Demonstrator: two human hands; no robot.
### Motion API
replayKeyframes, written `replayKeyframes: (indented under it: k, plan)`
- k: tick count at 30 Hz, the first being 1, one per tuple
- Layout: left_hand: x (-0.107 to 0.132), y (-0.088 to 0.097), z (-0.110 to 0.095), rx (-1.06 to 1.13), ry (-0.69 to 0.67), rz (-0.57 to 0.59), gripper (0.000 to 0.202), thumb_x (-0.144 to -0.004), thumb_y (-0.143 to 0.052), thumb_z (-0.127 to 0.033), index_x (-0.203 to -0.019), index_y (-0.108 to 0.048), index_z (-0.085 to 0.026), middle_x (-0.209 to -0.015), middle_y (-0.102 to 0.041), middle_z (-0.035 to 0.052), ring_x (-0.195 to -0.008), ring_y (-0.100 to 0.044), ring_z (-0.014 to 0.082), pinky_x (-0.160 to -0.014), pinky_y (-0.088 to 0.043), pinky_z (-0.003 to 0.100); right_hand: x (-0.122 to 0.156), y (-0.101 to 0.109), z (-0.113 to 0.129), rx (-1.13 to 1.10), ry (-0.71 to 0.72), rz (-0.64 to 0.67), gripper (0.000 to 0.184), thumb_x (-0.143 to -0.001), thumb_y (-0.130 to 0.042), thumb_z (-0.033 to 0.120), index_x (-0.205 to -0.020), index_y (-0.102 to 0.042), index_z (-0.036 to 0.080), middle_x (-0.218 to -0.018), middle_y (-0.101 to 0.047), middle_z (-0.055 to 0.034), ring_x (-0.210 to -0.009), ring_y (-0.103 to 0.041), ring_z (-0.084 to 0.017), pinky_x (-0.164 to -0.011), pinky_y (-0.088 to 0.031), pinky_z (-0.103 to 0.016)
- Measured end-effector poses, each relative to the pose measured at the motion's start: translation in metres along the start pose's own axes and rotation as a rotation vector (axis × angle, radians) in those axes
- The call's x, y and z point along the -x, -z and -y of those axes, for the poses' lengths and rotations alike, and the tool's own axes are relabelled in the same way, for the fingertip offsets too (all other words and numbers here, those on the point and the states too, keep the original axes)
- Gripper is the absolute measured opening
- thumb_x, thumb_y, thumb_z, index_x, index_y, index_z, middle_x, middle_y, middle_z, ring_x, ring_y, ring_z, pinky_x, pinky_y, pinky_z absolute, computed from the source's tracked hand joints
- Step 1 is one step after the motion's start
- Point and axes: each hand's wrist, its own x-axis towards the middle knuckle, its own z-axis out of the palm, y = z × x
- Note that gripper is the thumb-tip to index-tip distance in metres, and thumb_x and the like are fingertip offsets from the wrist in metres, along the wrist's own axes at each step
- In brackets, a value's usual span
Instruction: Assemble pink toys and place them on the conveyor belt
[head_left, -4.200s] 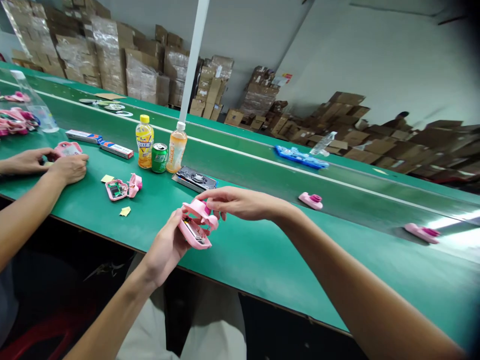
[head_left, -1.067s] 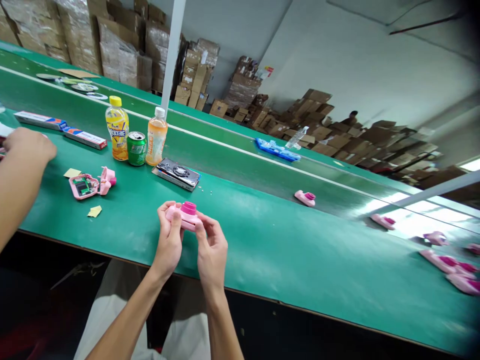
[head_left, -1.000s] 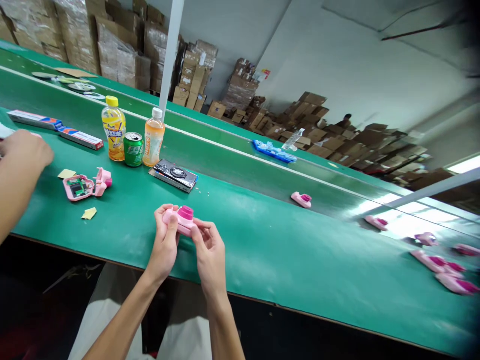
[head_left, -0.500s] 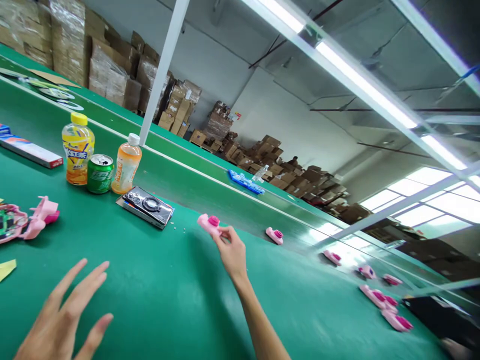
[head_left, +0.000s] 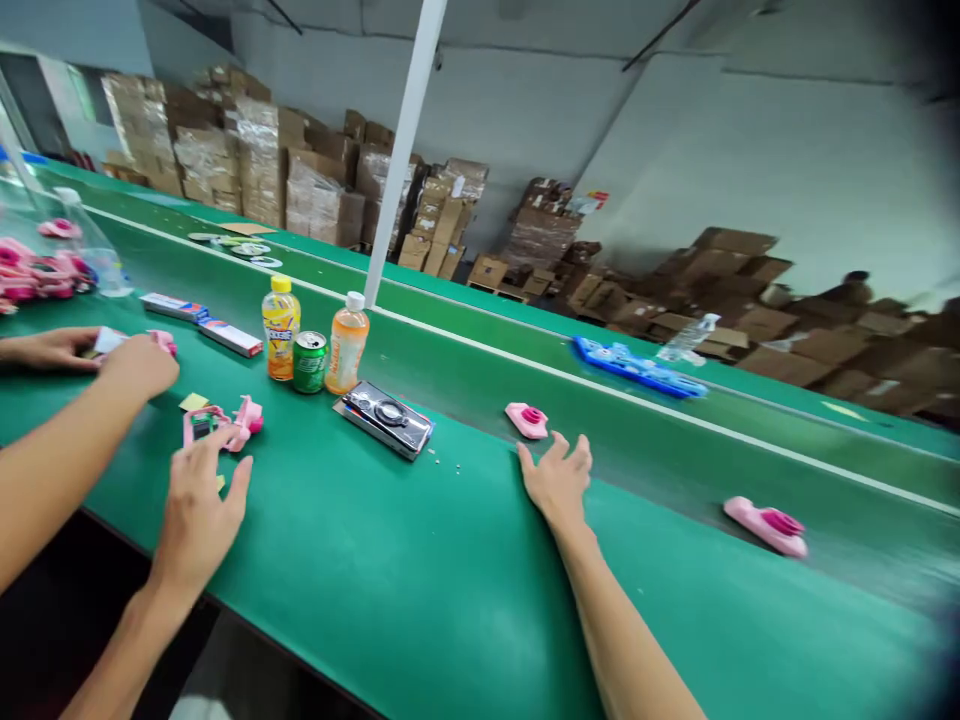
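Note:
My right hand (head_left: 559, 475) is open, fingers spread, just behind a pink toy camera (head_left: 527, 420) with a magenta lens on the dark belt. Nothing is in its grasp. My left hand (head_left: 196, 500) reaches over the near side of an opened pink toy camera (head_left: 244, 422), which shows a green circuit board (head_left: 201, 428). Its fingertips overlap that casing and its thumb stands apart; whether they touch cannot be made out. Farther along the belt to the right lies another pink toy camera (head_left: 769, 525).
A co-worker's hands (head_left: 139, 365) handle a pink piece at left, near a pile of pink parts (head_left: 37, 270). A yellow-capped bottle (head_left: 281, 330), green can (head_left: 309, 362), orange bottle (head_left: 348, 345) and black phone-like device (head_left: 386, 415) stand or lie mid-table. A blue tray (head_left: 637, 368) lies beyond.
My right hand has let go of the pink toy camera, which now lies on the belt. My left hand has moved to the opened toy camera. The view has swung left, showing a co-worker's hands.

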Motion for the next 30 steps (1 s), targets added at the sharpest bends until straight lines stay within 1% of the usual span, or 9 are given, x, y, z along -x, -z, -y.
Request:
replayKeyframes:
  k: [4, 8, 11, 14, 16, 19, 23, 27, 30]
  plan:
    - [-0.061, 0.011, 0.051, -0.211, 0.074, 0.222, 0.072, -0.092, -0.047, -0.059, -0.149, -0.043, -0.016, -0.149, -0.050, 0.0178, -0.145, -0.029, 0.0460, -0.114, -0.029, 0.064, 0.043, 0.015, 0.006, 0.007, 0.006, 0.029, 0.076, -0.090, -0.045, 0.051, -0.144, -0.038, -0.002, -0.156, -0.010, -0.0317, -0.148, -0.016, -0.045, -0.117, -0.025, -0.064]
    - [-0.070, 0.001, 0.058, -0.071, 0.018, 0.523, 0.080, -0.086, -0.051, -0.061, -0.149, -0.045, -0.012, -0.140, -0.058, 0.0179, -0.133, -0.049, 0.0381, -0.111, -0.039, 0.049, 0.112, 0.036, 0.013, 0.025, 0.011, 0.085, 0.075, -0.091, -0.045, 0.060, -0.144, -0.041, 0.006, -0.156, -0.018, -0.0274, -0.147, -0.025, -0.042, -0.111, -0.031, -0.069]
    - [-0.031, -0.010, 0.011, -0.042, -0.098, 0.549, 0.067, -0.093, -0.047, -0.054, -0.148, -0.047, -0.017, -0.141, -0.057, 0.0159, -0.130, -0.052, 0.0333, -0.105, -0.045, 0.045, 0.194, 0.057, 0.029, -0.085, 0.107, 0.293, 0.071, -0.094, -0.043, 0.064, -0.148, -0.040, 0.018, -0.160, -0.022, -0.0173, -0.149, -0.028, -0.036, -0.114, -0.026, -0.072]
    - [0.034, -0.014, -0.065, -0.115, -0.195, 0.564, 0.052, -0.100, -0.043, -0.044, -0.148, -0.049, -0.025, -0.140, -0.059, 0.0130, -0.135, -0.047, 0.0353, -0.097, -0.047, 0.050, 0.267, 0.078, 0.056, -0.309, 0.146, 0.557, 0.073, -0.099, -0.035, 0.064, -0.159, -0.026, 0.024, -0.163, -0.020, -0.0085, -0.156, -0.018, -0.025, -0.128, -0.018, -0.059]
    - [0.076, -0.012, -0.111, -0.055, -0.241, 0.594, 0.047, -0.104, -0.036, -0.035, -0.149, -0.048, -0.028, -0.141, -0.060, 0.0103, -0.133, -0.048, 0.0334, -0.095, -0.047, 0.049, 0.293, 0.086, 0.072, -0.431, 0.069, 0.599, 0.075, -0.099, -0.032, 0.066, -0.160, -0.023, 0.023, -0.163, -0.022, -0.0066, -0.155, -0.022, -0.021, -0.130, -0.023, -0.051]
    - [0.109, -0.006, -0.143, 0.164, -0.256, 0.585, 0.048, -0.106, -0.027, -0.027, -0.152, -0.043, -0.027, -0.146, -0.057, 0.0052, -0.127, -0.051, 0.0265, -0.094, -0.048, 0.041, 0.297, 0.089, 0.080, -0.523, -0.031, 0.496, 0.076, -0.100, -0.027, 0.067, -0.157, -0.031, 0.017, -0.159, -0.032, -0.0082, -0.149, -0.036, -0.019, -0.127, -0.034, -0.043]
    - [0.087, -0.011, -0.114, 0.236, -0.203, 0.398, 0.046, -0.105, -0.027, -0.024, -0.147, -0.047, -0.017, -0.134, -0.060, 0.0105, -0.118, -0.050, 0.0265, -0.102, -0.043, 0.042, 0.286, 0.092, 0.075, -0.411, 0.002, 0.186, 0.062, -0.104, -0.034, 0.055, -0.148, -0.045, 0.013, -0.147, -0.049, -0.0108, -0.135, -0.051, -0.019, -0.114, -0.048, -0.039]
    - [0.044, -0.028, -0.078, 0.154, -0.296, 0.714, 0.043, -0.094, -0.062, -0.042, -0.129, -0.061, -0.018, -0.114, -0.060, 0.0098, -0.106, -0.050, 0.0291, -0.097, -0.044, 0.046, 0.294, 0.104, 0.093, -0.283, 0.317, -0.255, 0.033, -0.101, -0.051, 0.025, -0.133, -0.057, 0.018, -0.131, -0.059, -0.0062, -0.123, -0.055, -0.013, -0.104, -0.049, -0.027]
    - [0.033, -0.038, -0.079, 0.177, -0.367, 0.869, 0.034, -0.090, -0.066, -0.041, -0.116, -0.063, -0.019, -0.112, -0.058, 0.0081, -0.105, -0.049, 0.0276, -0.095, -0.044, 0.044, 0.302, 0.103, 0.112, -0.186, 0.507, -0.231, 0.035, -0.099, -0.055, 0.021, -0.133, -0.056, 0.015, -0.126, -0.062, -0.0072, -0.117, -0.056, -0.015, -0.102, -0.048, -0.031]
